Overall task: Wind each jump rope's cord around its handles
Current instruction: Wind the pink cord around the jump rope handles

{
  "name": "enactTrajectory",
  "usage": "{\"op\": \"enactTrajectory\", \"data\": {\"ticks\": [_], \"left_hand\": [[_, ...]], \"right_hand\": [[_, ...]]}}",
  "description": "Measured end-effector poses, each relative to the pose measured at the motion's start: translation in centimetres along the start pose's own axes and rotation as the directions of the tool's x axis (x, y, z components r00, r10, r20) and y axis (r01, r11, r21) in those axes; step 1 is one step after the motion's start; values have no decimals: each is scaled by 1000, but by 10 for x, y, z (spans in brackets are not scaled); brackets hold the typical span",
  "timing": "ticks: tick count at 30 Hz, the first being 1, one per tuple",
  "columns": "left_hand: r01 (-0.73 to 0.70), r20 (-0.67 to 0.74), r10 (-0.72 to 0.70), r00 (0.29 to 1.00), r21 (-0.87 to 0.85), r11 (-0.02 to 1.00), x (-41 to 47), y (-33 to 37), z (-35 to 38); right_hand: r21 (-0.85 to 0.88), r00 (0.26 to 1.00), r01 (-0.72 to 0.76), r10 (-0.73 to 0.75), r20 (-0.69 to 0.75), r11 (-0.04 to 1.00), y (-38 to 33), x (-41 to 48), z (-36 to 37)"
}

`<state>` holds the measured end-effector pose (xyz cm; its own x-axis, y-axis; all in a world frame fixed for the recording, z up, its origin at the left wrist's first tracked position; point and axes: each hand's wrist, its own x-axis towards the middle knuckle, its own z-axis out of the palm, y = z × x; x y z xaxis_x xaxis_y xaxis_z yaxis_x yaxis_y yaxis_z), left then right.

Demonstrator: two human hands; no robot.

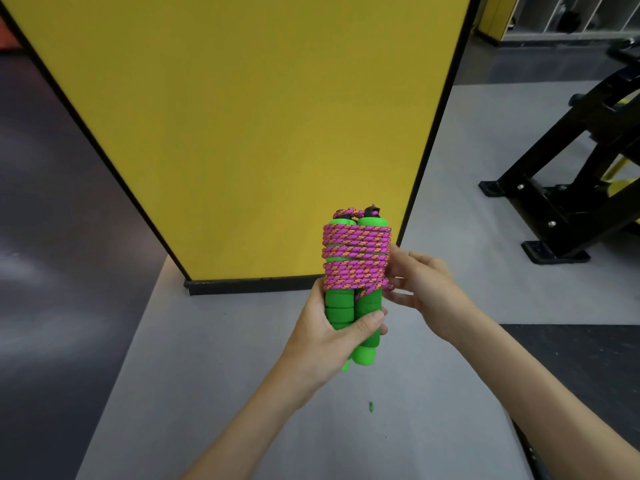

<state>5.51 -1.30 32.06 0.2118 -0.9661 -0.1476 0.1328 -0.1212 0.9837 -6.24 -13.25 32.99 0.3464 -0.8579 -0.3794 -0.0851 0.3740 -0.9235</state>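
Observation:
Two green foam handles (349, 313) of a jump rope stand upright side by side in front of me. A pink and orange braided cord (356, 259) is wound in several turns around their upper half. My left hand (329, 337) grips the lower part of both handles. My right hand (420, 292) is at the right side of the coil, its fingertips pinching the cord's end near the lowest turn. Black end caps show at the top of the handles.
A yellow pillar (242, 116) with black edging rises just behind the handles. The floor is grey (207, 375) with darker mats on the left and at lower right. A black metal gym frame (568, 188) stands at the right. A small green scrap (371, 407) lies on the floor.

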Motion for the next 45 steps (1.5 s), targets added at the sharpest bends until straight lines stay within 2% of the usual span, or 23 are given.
{"op": "enactTrajectory", "data": {"ticks": [3,7,10,16,20,26,29,33,38,45], "left_hand": [[-19,-6,20,1000,6,1000,2,-3,-2],[-35,7,34,999,45,998,4,-4,-1],[-41,12,41,999,39,998,7,-5,1],[-17,32,13,999,111,994,15,-12,0],[1,14,-2,1000,81,997,23,-8,-4],[-135,-36,136,990,25,990,33,6,-8],[-126,-38,126,991,-20,992,40,13,-8],[-122,-39,120,992,-33,992,59,23,-8],[-127,-4,127,992,-23,992,85,38,-12],[-188,6,189,982,-18,982,129,93,-12]], "right_hand": [[-9,998,57,-57,-2,998,-7,-9,-1],[2,963,227,-225,151,974,-11,-27,1],[-11,942,291,-285,177,957,-11,-32,2],[30,939,310,-311,144,950,-9,-27,-3],[14,934,324,-323,153,946,-7,-22,-9],[-15,934,321,-314,172,947,-5,-16,-13],[-8,938,306,-300,176,952,-12,-12,-13],[3,942,297,-293,162,955,-24,1,-12],[-65,942,294,-277,190,954,-53,15,-17],[-55,924,357,-343,170,932,-108,35,-16]]}}
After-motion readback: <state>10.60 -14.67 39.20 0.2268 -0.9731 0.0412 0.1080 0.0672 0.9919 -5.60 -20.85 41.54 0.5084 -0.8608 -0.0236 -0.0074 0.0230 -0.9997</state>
